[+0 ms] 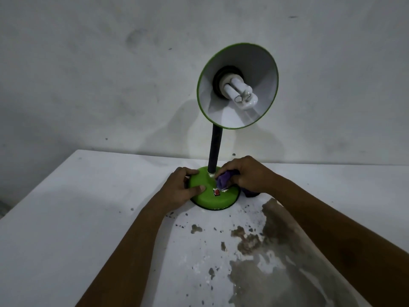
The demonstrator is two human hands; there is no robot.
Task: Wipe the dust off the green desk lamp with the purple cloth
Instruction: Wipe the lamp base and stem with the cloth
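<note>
You are wiping the base of the green desk lamp (208,191): your right hand (247,173) is clutching the bunched purple cloth (223,179) beside the stem, while your left hand (180,187) is gripping the base's opposite edge. Next, likely the stem above your grip.

I see a lamp (212,193) with green base and shade rim, white shade inside, black neck, a red switch (216,192), a white bulb (240,94), a purple cloth (222,181), a white table (66,218) blotched brown-grey, and a smudged grey wall (88,74).
</note>
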